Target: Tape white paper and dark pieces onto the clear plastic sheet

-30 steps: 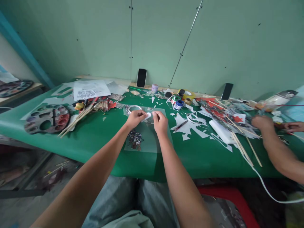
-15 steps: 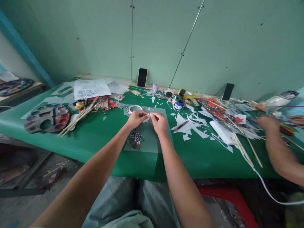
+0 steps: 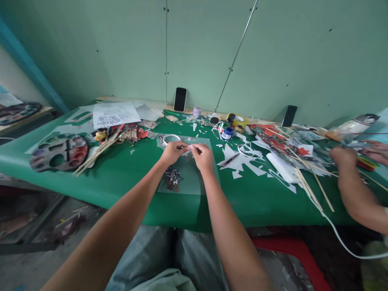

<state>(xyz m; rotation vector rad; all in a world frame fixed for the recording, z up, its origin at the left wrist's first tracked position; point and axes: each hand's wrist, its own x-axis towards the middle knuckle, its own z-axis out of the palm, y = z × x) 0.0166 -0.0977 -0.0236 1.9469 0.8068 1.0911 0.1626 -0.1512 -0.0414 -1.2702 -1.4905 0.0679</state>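
Both hands meet over the clear sheet (image 3: 184,173) on the bench (image 3: 127,173): left hand (image 3: 172,151) and right hand (image 3: 202,157) pinch a small white scrap (image 3: 189,148) between their fingertips. A dark cut-out figure (image 3: 171,179) already lies finished on the sheet; the scrap, judged unplaced, remains held above it.

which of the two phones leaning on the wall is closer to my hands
The left phone, standing almost straight behind your hands. The other phone leans far off to the right, near the other person's arm.

A round paint palette (image 3: 59,151) lies at the left on the green table (image 3: 127,178). Two black phones (image 3: 180,99) lean against the wall. A co-worker's hand (image 3: 342,155) is at the right.
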